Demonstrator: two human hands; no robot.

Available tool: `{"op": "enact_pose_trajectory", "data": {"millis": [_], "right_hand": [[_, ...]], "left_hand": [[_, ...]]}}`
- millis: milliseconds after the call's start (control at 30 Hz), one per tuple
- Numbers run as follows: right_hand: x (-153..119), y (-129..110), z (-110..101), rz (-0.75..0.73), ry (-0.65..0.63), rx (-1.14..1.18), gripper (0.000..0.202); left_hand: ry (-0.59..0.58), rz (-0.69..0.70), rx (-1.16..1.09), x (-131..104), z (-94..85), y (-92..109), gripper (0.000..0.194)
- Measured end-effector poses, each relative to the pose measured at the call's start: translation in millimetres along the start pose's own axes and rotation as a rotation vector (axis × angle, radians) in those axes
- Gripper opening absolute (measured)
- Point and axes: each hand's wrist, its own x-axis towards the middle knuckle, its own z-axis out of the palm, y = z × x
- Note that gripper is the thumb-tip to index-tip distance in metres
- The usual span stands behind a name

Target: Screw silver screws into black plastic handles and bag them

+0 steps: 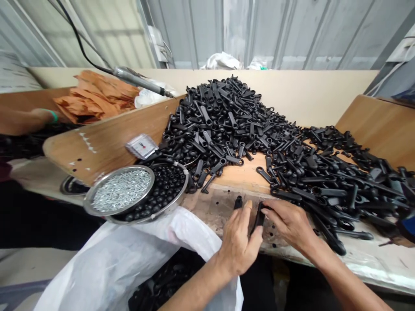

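Near the front edge of the worktable (214, 220), my left hand (240, 242) holds a black plastic part (258, 218) upright between thumb and fingers. A second black part (238, 202) sticks up behind the fingers of that hand. My right hand (288, 222) pinches the top of the first part from the right. A large heap of black handle-shaped parts (220, 112) rises behind my hands, and more parts (311, 168) spread to the right. One finger of my left hand has a tan cover on its tip.
At left, a metal bowl of screws (121, 190) rests on a bowl of black round knobs (165, 190). A white bag (129, 250) hangs open below. A power driver (139, 80) hangs above a wooden divider (110, 134); another person's arm (26, 121) shows beyond it.
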Motion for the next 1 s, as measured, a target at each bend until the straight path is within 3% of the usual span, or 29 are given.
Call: {"op": "enact_pose_trajectory", "data": {"millis": [100, 167, 300, 400, 500, 600, 767, 1000], "right_hand": [[29.6, -3.0, 5.9, 0.081, -0.296, -0.235, 0.026], [46.2, -9.5, 14.9, 0.115, -0.423, -0.299, 0.026], [65.9, -26.1, 37.8, 0.133, -0.462, -0.276, 0.024], [66.2, -30.1, 41.1, 0.142, -0.441, -0.245, 0.025], [44.5, -18.7, 22.2, 0.147, -0.351, -0.244, 0.022], [-0.4, 3.4, -8.5, 0.158, -0.198, -0.318, 0.015], [-71.6, 33.7, -36.5, 0.36, -0.156, -0.594, 0.011], [-90.0, 41.7, -42.7, 0.33, -0.172, -0.617, 0.011]], "left_hand": [[-0.049, 0.016, 0.256, 0.2, -9.5, -15.6, 0.034], [-0.102, 0.005, 0.349, -1.6, -9.8, -23.9, 0.027], [-0.064, 0.097, 0.465, -8.1, -3.1, -36.1, 0.033], [-0.022, 0.181, 0.548, -10.4, 1.1, -43.7, 0.03], [-0.008, 0.236, 0.602, -10.4, 2.3, -50.0, 0.027], [-0.005, 0.275, 0.628, -9.5, 1.4, -54.3, 0.026], [0.018, 0.31, 0.641, -5.0, 0.0, -54.6, 0.024], [0.002, 0.285, 0.632, -0.1, -3.7, -49.2, 0.028]]}}
